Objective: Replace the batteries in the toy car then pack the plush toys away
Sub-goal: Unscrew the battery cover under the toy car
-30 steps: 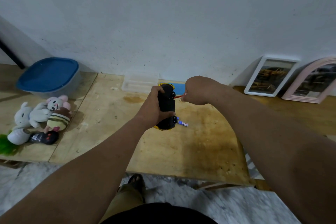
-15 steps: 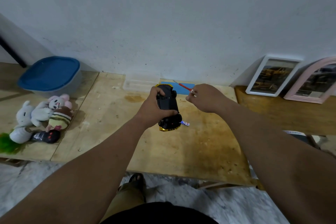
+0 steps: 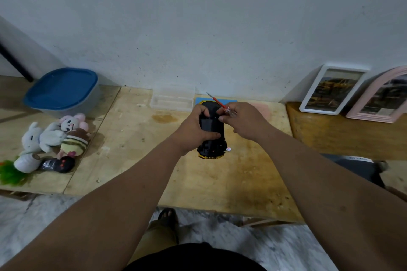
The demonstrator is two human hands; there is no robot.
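A black and yellow toy car point(image 3: 211, 138) is held upside down above the wooden table point(image 3: 220, 178), with my left hand point(image 3: 193, 130) wrapped around its left side. My right hand point(image 3: 244, 121) holds a thin red-handled screwdriver point(image 3: 217, 101) whose shaft points up and away to the left; its fingertips touch the car's black underside. A small battery point(image 3: 228, 148) peeks out on the table just right of the car. Several plush toys point(image 3: 55, 138) lie in a heap at the left of the table.
A grey bin with a blue lid point(image 3: 62, 91) stands at the back left. A clear plastic box point(image 3: 172, 99) and a blue mat point(image 3: 199, 101) lie by the wall. Two framed pictures point(image 3: 334, 90) lean at the right. My foot point(image 3: 167, 215) shows below the table edge.
My right hand drew back from the car, swung the screwdriver so its tip points away, then returned with fingertips on the underside. The car tilted flatter in my left hand.
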